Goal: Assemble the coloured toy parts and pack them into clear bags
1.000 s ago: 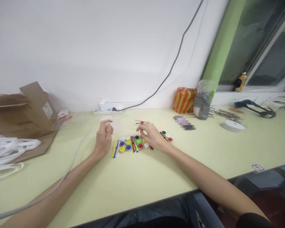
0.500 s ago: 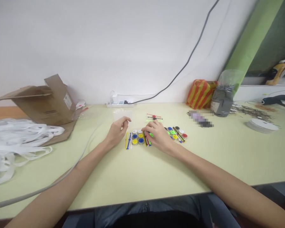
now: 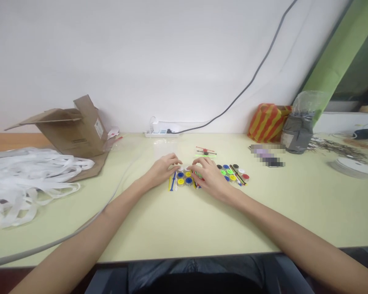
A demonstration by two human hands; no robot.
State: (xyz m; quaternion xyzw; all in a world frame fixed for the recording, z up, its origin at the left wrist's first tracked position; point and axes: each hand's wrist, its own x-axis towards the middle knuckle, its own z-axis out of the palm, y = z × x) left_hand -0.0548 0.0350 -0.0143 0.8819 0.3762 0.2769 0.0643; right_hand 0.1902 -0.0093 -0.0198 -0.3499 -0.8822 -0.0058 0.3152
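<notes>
My left hand (image 3: 163, 170) rests on the table with its curved fingers apart, fingertips at the left edge of a white round piece (image 3: 180, 168). From the other side, the fingertips of my right hand (image 3: 214, 179) reach a second white piece (image 3: 188, 168); its thumb and forefinger stand apart. Below them sit blue (image 3: 188, 181) and yellow (image 3: 180, 182) round pieces in clear casings. Thin yellow, blue (image 3: 173, 181) and white sticks lie left of this group. Dark and red sticks (image 3: 196, 185) are partly hidden under my right hand.
Right of my hand lie more coloured round pieces (image 3: 230, 172) and sticks; thin red, black and green sticks (image 3: 205, 151) lie behind. A power strip (image 3: 161, 134), cardboard box (image 3: 70, 132), white straps (image 3: 33, 175), grey cable (image 3: 88, 222), striped bag (image 3: 265, 124) and white reel (image 3: 352, 166) surround them.
My left hand has moved right and its fingertips now meet the white round piece. My right hand stays by the pieces, its fingertips at the other white one. The view has shifted slightly left.
</notes>
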